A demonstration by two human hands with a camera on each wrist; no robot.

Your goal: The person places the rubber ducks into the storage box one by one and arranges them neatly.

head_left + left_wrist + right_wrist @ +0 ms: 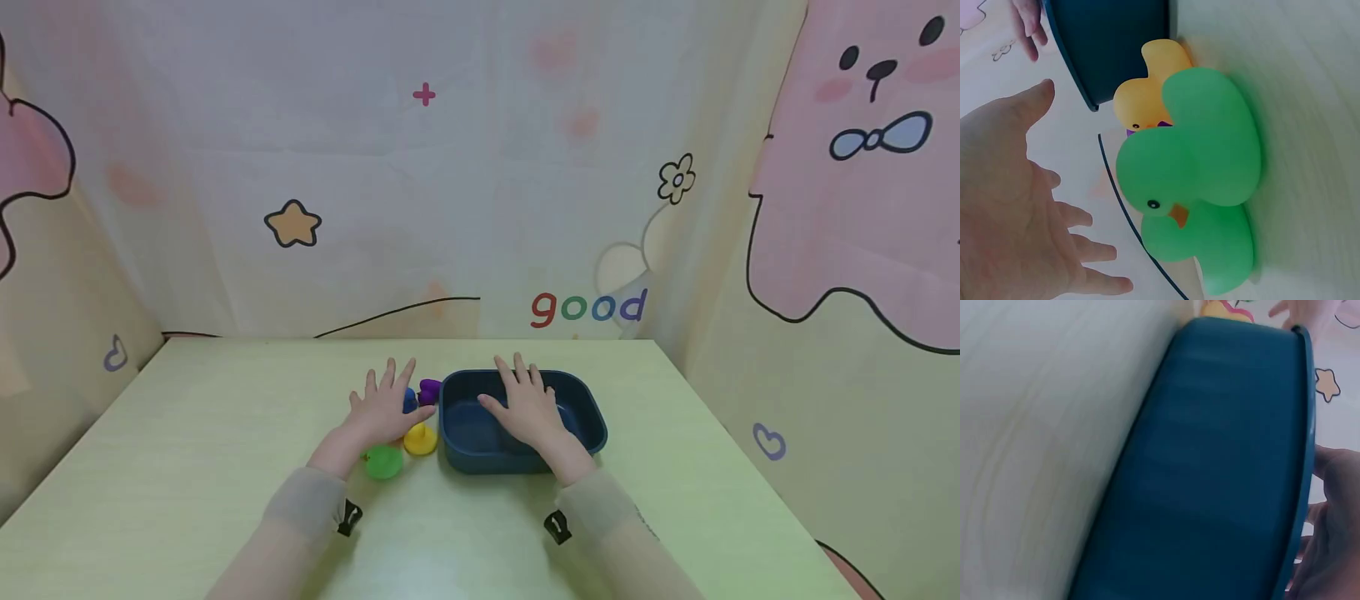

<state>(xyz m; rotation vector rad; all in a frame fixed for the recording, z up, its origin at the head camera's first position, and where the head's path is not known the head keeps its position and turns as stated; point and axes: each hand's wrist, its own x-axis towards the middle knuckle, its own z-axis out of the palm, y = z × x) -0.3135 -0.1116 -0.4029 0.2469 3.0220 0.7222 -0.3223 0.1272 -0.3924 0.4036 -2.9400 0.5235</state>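
Observation:
My left hand (380, 414) is spread above a group of toy ducks, and the left wrist view shows a gap between it and them. A green duck (384, 462) and a yellow duck (422, 439) lie near its wrist and thumb. Past the thumb are a purple duck (429, 392) and a partly hidden blue toy (409, 401). Behind the nearer green duck (1210, 144), a second green duck (1229, 250) shows. My right hand (528, 410) extends over the dark blue bin (495, 463), fingers spread and holding nothing; its fingers are partly hidden by the rim in the right wrist view.
A pale wood-grain table (225, 433) carries everything. Behind it hangs a printed cloth backdrop (360, 150), with more printed cloth (825, 375) along the sides. The ducks sit close against the bin's left side.

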